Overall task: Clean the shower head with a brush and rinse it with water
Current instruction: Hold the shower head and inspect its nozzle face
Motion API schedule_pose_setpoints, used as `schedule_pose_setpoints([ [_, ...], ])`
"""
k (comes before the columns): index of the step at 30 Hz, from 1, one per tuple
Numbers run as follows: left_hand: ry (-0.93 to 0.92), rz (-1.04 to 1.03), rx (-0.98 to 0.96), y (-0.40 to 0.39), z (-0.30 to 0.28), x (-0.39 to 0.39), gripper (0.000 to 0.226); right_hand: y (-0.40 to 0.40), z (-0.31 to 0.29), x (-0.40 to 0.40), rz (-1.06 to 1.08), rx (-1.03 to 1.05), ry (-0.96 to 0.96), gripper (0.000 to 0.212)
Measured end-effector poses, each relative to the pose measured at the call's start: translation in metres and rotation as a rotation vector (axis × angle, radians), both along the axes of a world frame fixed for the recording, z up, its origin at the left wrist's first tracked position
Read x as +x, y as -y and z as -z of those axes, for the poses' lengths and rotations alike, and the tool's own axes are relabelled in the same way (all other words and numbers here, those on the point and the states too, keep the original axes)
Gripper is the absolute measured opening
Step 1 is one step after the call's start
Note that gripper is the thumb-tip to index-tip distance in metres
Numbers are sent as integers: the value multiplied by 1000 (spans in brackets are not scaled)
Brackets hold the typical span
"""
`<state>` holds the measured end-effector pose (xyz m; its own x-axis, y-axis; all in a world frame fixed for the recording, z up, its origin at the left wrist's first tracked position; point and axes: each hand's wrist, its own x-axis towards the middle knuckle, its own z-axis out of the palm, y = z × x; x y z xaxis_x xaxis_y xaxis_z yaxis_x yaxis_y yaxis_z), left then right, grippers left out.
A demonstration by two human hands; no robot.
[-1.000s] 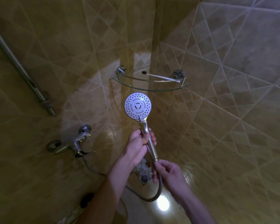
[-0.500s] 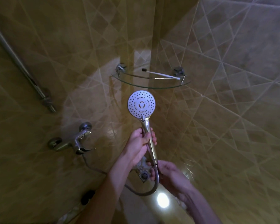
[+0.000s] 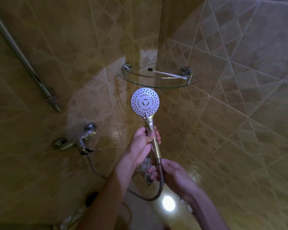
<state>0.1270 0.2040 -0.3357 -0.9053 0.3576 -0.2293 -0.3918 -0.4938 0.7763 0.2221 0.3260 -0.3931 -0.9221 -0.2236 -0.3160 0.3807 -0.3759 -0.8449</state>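
Here, the left hand [image 3: 142, 143] is wrapped around the handle of the shower head [image 3: 145, 101], turning its nozzle face up for scrubbing, while the right hand [image 3: 169, 171] pinches the hose [image 3: 160, 183] joint; the brush [image 3: 166, 73] lies on the glass shelf [image 3: 156, 84].

The scene is dim and yellow-tinted, with corners falling into shadow. A bright white glare spot [image 3: 168, 203] reflects off the glossy tiled floor [image 3: 116, 136], and a paler sheen lies across the diagonal-patterned wall tiles [image 3: 83, 90]. Wide-angle distortion bends the grout lines toward the edges.
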Motion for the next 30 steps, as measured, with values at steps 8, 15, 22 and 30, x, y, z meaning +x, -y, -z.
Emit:
schedule_pose_setpoints([
  [8, -6, -11, 0, -2, -3, 1, 19, 20, -3, 1, 254, 395, -148, 20],
  [15, -4, 0, 17, 10, -4, -2, 18, 1, 0, 1, -14, 23, 0, 35],
  [22, -11, -12, 53, 10, -7, -1, 19, 15, -4, -2, 184, 278, -129, 17],
  [30, -6, -1, 21, 14, -13, 1, 20, 13, -1, -1, 18, -2, -43, 34],
])
